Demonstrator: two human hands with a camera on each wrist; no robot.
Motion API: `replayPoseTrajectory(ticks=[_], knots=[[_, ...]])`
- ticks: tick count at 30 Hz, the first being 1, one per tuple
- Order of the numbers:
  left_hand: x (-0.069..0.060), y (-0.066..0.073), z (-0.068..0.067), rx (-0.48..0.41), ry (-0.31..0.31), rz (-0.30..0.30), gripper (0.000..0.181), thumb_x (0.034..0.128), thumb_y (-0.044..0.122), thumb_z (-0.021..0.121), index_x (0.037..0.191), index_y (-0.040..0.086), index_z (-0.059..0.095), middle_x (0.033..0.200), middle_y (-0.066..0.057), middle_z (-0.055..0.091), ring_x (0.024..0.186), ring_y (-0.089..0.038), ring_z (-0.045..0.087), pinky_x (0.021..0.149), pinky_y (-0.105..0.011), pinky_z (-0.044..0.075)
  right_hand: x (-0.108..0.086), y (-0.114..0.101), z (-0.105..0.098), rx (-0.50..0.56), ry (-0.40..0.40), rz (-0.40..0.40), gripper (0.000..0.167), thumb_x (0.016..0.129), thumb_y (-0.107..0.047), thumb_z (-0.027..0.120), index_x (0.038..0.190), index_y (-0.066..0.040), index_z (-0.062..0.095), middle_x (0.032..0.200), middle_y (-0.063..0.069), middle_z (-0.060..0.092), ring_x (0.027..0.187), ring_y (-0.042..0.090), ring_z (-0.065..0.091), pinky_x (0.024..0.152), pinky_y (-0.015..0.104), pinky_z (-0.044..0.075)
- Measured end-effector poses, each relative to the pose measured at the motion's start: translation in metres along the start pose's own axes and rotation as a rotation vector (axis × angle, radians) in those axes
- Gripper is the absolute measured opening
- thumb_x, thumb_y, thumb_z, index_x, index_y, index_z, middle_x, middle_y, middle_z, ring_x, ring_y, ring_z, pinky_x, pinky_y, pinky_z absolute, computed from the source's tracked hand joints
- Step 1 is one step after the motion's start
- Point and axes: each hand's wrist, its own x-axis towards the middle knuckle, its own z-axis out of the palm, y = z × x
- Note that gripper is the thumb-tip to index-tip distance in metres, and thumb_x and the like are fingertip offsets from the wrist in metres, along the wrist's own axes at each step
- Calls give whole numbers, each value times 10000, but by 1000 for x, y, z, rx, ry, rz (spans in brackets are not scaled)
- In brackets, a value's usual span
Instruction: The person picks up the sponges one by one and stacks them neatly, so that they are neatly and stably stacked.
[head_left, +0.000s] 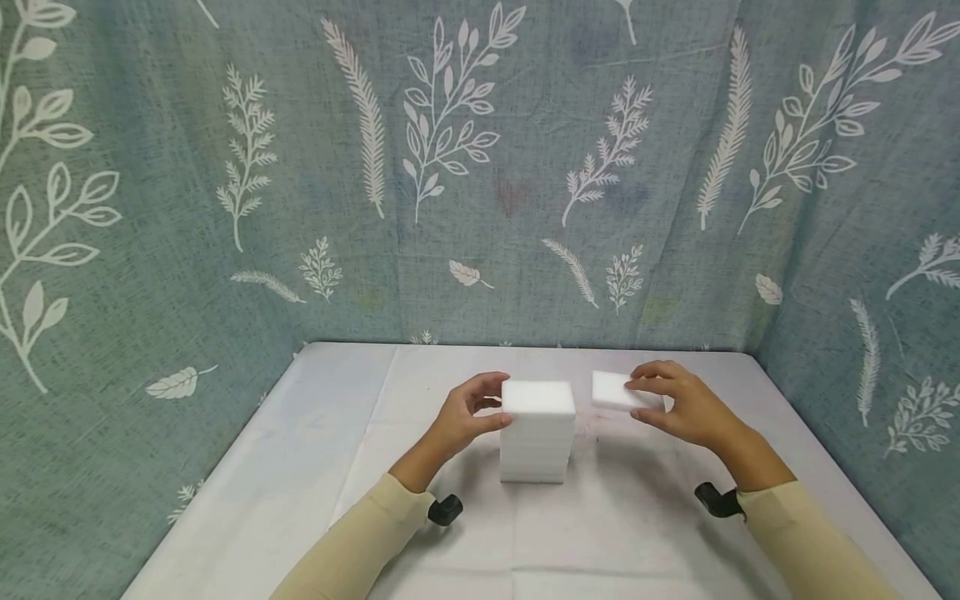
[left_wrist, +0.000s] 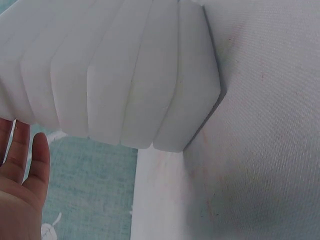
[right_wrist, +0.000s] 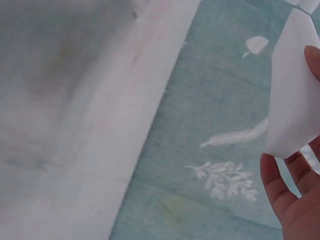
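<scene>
A neat stack of white sponge blocks point(head_left: 532, 446) stands upright on the table, several blocks high. My left hand point(head_left: 468, 408) holds the stack's upper left side, thumb at the near corner and fingers toward the back. The left wrist view shows the layered sponge edges closely, with part of the left hand point(left_wrist: 22, 175) beside the upper layers. To the right of the stack, my right hand point(head_left: 686, 404) grips a single white sponge block point(head_left: 611, 390) between thumb and fingers, above the table. That sponge point(right_wrist: 292, 95) also appears at the right of the right wrist view.
A white cloth covers the table point(head_left: 300, 467). Blue-green fabric point(head_left: 480, 167) with white leaf prints hangs behind it and on both sides. Each wrist carries a small black camera mount, one of them at the left wrist point(head_left: 446, 510).
</scene>
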Motion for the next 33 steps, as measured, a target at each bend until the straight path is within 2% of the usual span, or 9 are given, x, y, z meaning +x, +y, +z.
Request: replayPoseTrajectory(ticks=[6, 15, 24, 33], knots=[[0, 1, 0, -6, 2, -8, 575, 812, -17, 754, 1328, -58, 503, 1191, -223, 598, 1120, -369, 547, 976, -563, 417, 13, -4, -6, 25, 2, -19, 386, 756, -128, 841, 1122, -95, 723, 1185, 73, 597, 1102, 281, 538, 792, 471, 494], [-1, 1, 0, -25, 4, -22, 585, 805, -28, 755, 1331, -65, 501, 1197, -226, 592, 1124, -374, 542, 984, -571, 404, 30, -8, -13, 48, -34, -38, 388, 775, -140, 830, 1143, -99, 715, 1216, 72, 587, 1139, 303, 527, 842, 513, 491], [-2, 2, 1, -2, -3, -12, 589, 810, -15, 755, 1336, -63, 495, 1195, -217, 596, 1121, -368, 548, 981, -555, 417, 43, -15, -14, 55, 21, -67, 397, 750, -143, 849, 1125, -114, 723, 1191, 50, 606, 1117, 278, 536, 772, 463, 499], [-1, 4, 1, -6, -7, -15, 590, 808, -16, 753, 1338, -55, 496, 1189, -218, 595, 1119, -364, 547, 985, -576, 402, 53, -23, -8, 106, 38, -97, 390, 755, -148, 847, 1124, -122, 725, 1191, 45, 609, 1126, 280, 531, 832, 497, 482]])
